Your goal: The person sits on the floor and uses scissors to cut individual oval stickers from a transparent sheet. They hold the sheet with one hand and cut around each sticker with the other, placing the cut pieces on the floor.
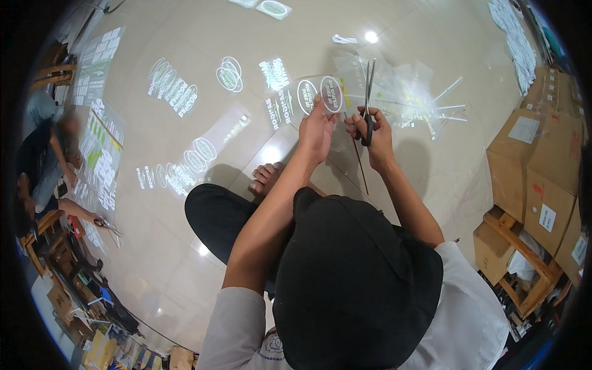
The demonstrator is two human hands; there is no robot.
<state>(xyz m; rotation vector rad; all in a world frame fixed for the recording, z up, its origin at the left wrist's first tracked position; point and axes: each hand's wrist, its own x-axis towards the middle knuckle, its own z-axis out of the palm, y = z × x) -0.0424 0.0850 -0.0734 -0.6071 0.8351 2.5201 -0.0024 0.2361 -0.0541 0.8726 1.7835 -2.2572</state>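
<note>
My left hand (317, 127) grips a clear printed film strip (296, 102) by its lower edge, thumb on top, beside white oval prints. To its right, my right hand (377, 132) holds black-handled scissors (368, 99), blades pointing up and away from me. The blades look nearly closed, just right of the strip's end. Beyond the scissors, loose clear film pieces (411, 92) overlap on the tiled floor, some with white and yellow-green print. A thin brown stick or strip (360, 166) lies below my hands.
Cut film transfers (173, 88) and a longer film strip (201, 150) lie on the floor to the left. Large printed sheets (99, 162) are at far left, where another person's hand holds scissors (107, 225). Cardboard boxes (511, 157) and a wooden stool (522, 254) stand at right.
</note>
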